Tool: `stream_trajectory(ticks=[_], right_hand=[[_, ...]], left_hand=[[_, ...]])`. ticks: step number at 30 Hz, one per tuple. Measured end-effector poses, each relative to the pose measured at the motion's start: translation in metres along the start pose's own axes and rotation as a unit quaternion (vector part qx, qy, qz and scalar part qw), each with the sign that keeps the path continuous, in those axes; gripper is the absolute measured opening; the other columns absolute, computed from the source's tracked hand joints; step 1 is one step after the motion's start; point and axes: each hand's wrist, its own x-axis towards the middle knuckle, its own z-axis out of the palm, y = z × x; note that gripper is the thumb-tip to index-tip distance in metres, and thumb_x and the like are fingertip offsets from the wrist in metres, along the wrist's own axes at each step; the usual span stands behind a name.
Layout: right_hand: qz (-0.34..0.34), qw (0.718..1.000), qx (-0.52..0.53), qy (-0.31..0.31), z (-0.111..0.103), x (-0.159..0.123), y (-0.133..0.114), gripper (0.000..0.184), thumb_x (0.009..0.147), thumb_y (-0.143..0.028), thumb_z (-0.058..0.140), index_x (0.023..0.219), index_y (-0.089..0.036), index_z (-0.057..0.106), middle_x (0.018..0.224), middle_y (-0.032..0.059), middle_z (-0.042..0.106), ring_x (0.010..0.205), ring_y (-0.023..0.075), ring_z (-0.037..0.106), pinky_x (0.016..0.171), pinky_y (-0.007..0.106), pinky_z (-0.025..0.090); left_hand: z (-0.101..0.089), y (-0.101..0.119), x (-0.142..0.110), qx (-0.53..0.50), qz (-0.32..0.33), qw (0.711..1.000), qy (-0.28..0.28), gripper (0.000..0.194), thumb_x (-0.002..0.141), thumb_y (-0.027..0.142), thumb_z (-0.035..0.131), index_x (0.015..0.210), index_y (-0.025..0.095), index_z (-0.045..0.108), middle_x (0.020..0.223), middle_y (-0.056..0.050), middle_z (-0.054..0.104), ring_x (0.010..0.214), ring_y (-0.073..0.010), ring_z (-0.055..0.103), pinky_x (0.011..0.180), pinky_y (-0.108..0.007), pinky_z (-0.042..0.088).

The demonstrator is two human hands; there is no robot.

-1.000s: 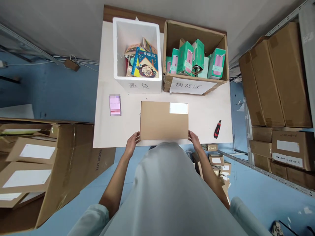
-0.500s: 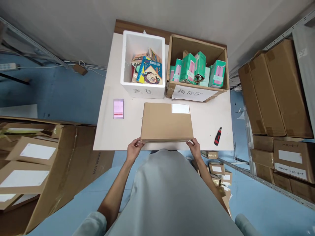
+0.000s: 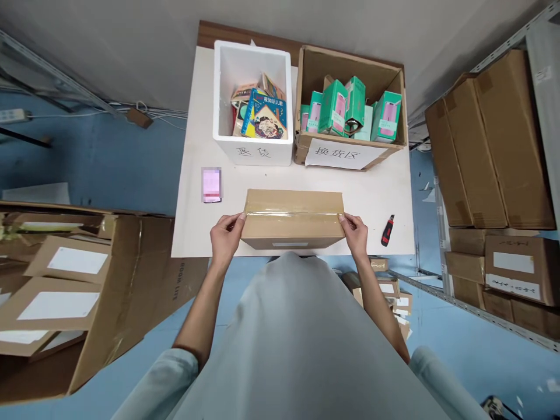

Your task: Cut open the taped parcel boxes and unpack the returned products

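Observation:
A brown cardboard parcel (image 3: 292,217) stands tipped up on the near part of the white table (image 3: 371,195). Its clear-taped face points upward and its white label faces me on the near side. My left hand (image 3: 225,235) grips the parcel's left end, fingers curled round the edge. At the right end, my right hand (image 3: 355,232) holds it the same way.
A white foam box (image 3: 252,153) with books and a cardboard box (image 3: 396,87) with green cartons stand at the table's back. A phone (image 3: 211,184) lies left of the parcel, a red-black utility knife (image 3: 387,229) right. Stacked cartons (image 3: 61,291) fill the left floor, shelved boxes (image 3: 485,151) the right.
The parcel lay flat with its label on top; both hands have tipped it toward me, so the taped face is now up and the label faces me.

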Motion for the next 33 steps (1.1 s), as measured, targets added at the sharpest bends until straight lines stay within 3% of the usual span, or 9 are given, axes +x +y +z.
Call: stream_trajectory(ticks=[6, 10, 13, 20, 25, 29, 33], right_hand=[[0.029, 0.999, 0.020, -0.008, 0.006, -0.011, 0.016, 0.069, 0.084, -0.082, 0.083, 0.114, -0.020, 0.084, 0.123, 0.0162, 0.080, 0.110, 0.0303, 0.079, 0.104, 0.052, 0.069], [0.030, 0.999, 0.034, -0.013, 0.001, -0.011, 0.019, 0.066, 0.085, -0.078, 0.083, 0.115, -0.020, 0.082, 0.126, 0.0175, 0.081, 0.111, 0.0307, 0.081, 0.106, 0.052, 0.068], [0.039, 0.999, 0.026, -0.012, -0.013, -0.006, 0.027, 0.065, 0.084, -0.076, 0.083, 0.116, -0.020, 0.081, 0.123, 0.0170, 0.084, 0.111, 0.0316, 0.081, 0.108, 0.053, 0.067], [0.092, 0.994, -0.004, 0.059, -0.078, 0.003, 0.068, 0.075, 0.083, -0.078, 0.078, 0.120, -0.014, 0.084, 0.127, 0.0195, 0.085, 0.121, 0.0339, 0.077, 0.115, 0.055, 0.059], [0.095, 0.993, -0.024, 0.069, -0.102, 0.001, 0.094, 0.074, 0.081, -0.082, 0.075, 0.114, -0.017, 0.085, 0.122, 0.0152, 0.088, 0.115, 0.0314, 0.076, 0.113, 0.053, 0.059], [0.118, 0.990, -0.026, 0.073, -0.105, -0.002, 0.100, 0.073, 0.076, -0.083, 0.077, 0.110, -0.018, 0.084, 0.115, 0.0122, 0.088, 0.110, 0.0298, 0.077, 0.110, 0.052, 0.060], [0.133, 0.989, 0.000, 0.068, -0.100, -0.006, 0.091, 0.072, 0.075, -0.081, 0.081, 0.111, -0.018, 0.083, 0.116, 0.0127, 0.087, 0.110, 0.0295, 0.077, 0.111, 0.052, 0.060]], left_hand=[[-0.002, -0.017, -0.003, -0.027, -0.076, 0.997, -0.012, 0.045, 0.080, 0.056, 0.083, 0.104, 0.018, 0.088, 0.111, -0.012, 0.088, 0.110, -0.0305, 0.080, 0.104, -0.043, 0.065], [-0.001, -0.006, -0.012, -0.014, -0.073, 0.997, 0.003, 0.043, 0.086, 0.053, 0.080, 0.109, 0.017, 0.088, 0.115, -0.013, 0.088, 0.114, -0.0317, 0.081, 0.108, -0.046, 0.066], [0.003, 0.015, -0.025, -0.013, -0.036, 0.999, -0.012, 0.042, 0.092, 0.053, 0.079, 0.113, 0.017, 0.088, 0.122, -0.012, 0.088, 0.121, -0.0317, 0.082, 0.114, -0.048, 0.065], [0.030, 0.090, -0.082, -0.034, 0.081, 0.979, -0.186, 0.048, 0.106, 0.059, 0.074, 0.135, 0.024, 0.086, 0.145, -0.008, 0.083, 0.139, -0.0324, 0.077, 0.129, -0.053, 0.059], [0.047, 0.111, -0.109, -0.037, 0.139, 0.948, -0.285, 0.040, 0.110, 0.053, 0.072, 0.139, 0.029, 0.085, 0.149, -0.005, 0.080, 0.141, -0.0302, 0.077, 0.127, -0.051, 0.062], [0.048, 0.108, -0.113, -0.024, 0.158, 0.944, -0.289, 0.038, 0.112, 0.052, 0.069, 0.135, 0.028, 0.086, 0.144, -0.005, 0.083, 0.139, -0.0289, 0.078, 0.125, -0.048, 0.063], [0.042, 0.100, -0.106, 0.007, 0.156, 0.959, -0.235, 0.038, 0.111, 0.052, 0.068, 0.133, 0.027, 0.087, 0.141, -0.005, 0.084, 0.133, -0.0296, 0.081, 0.123, -0.049, 0.065]])
